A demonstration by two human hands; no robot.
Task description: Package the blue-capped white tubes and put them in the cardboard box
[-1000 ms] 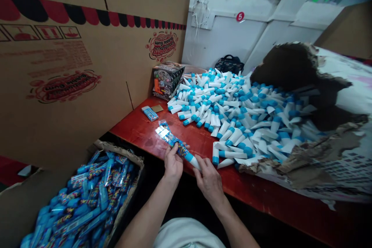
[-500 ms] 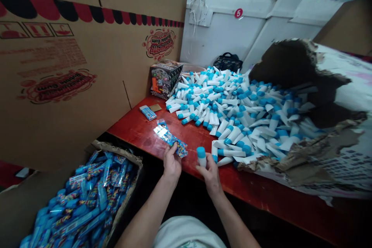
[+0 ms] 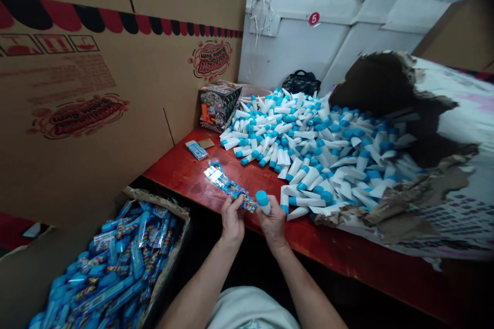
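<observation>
Pinched in my left hand (image 3: 233, 216) is the near part of a shiny blue printed plastic sleeve (image 3: 224, 180), whose far end lies on the red table. My right hand (image 3: 273, 221) is closed around a white tube with a blue cap (image 3: 263, 201), cap pointing up and away from me. The sleeve's near end reaches across to the tube and the right fingers; whether they touch it I cannot tell. Beyond my right hand spreads a large heap of white tubes with blue caps (image 3: 293, 133).
A torn white carton (image 3: 463, 164) lies on its side at right, tubes spilling out. At lower left stands an open box of tubes in blue wrappers (image 3: 116, 262). A tall cardboard box (image 3: 154, 77) walls the left. A flat blue packet (image 3: 196, 150) lies on the red table (image 3: 185, 175).
My right hand has moved left with the tube, close to my left hand. My left hand has shifted slightly right, drawing the sleeve's near end along.
</observation>
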